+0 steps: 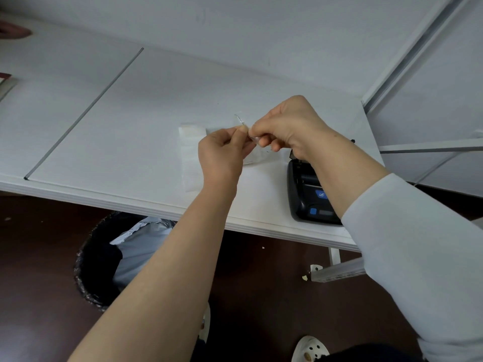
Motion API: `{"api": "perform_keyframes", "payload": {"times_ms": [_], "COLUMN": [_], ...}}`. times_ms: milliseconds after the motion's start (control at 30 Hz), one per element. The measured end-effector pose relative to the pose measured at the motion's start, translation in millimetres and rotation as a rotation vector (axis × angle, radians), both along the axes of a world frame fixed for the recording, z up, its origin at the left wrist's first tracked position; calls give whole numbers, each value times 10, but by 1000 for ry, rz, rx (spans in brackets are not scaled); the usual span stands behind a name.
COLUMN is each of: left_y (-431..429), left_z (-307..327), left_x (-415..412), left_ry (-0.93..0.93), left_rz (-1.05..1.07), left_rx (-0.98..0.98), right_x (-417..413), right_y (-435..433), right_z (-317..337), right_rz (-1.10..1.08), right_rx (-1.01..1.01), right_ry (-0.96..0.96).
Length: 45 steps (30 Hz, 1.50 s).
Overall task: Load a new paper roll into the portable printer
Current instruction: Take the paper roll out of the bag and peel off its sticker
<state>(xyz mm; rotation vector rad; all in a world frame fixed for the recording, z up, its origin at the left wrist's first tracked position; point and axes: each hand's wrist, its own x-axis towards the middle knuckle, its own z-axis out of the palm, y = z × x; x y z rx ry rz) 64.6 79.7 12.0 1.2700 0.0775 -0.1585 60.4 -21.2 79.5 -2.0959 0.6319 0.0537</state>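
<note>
Both my left hand (222, 150) and right hand (290, 126) pinch the clear plastic wrapper (241, 121) between fingertips; the black portable printer (308, 194) lies below-right, nearer the right.

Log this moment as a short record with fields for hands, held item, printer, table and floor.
left hand: pinching the clear plastic wrapper
right hand: pinching the same wrapper from the other side
held item: clear plastic wrapper, contents hard to make out
printer: black portable printer with blue buttons, on the table under the right forearm
table: white tabletop; white paper strip lying on it
floor: black-lined waste bin beneath the table edge
</note>
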Motion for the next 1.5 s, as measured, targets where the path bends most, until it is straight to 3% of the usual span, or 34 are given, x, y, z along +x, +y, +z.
{"api": "perform_keyframes", "payload": {"times_ms": [233, 333, 433, 600, 733, 967, 1267, 1500], "left_y": [0, -14, -21, 25, 22, -18, 35, 29], "left_z": [10, 15, 38, 81, 96, 68, 154, 164], "left_x": [17, 16, 0, -4, 4, -34, -16, -50], "left_ry": [-15, 19, 87, 99, 119, 89, 21, 70], "left_rz": [-1, 12, 24, 65, 89, 17, 184, 60], "left_rx": [92, 108, -18, -13, -33, 20, -111, -195], "right_x": [39, 73, 110, 117, 126, 94, 51, -24], "right_y": [-82, -98, -97, -148, -151, -115, -298, -317], "right_z": [-46, -38, -51, -65, -52, -35, -50, -156], "right_rz": [-46, -40, 0, -18, -38, -37, -78, -114], "right_rx": [112, -30, -197, -274, -264, -64, -259, -244], "right_ry": [-32, -80, -107, -123, -144, -135, -266, -257]}}
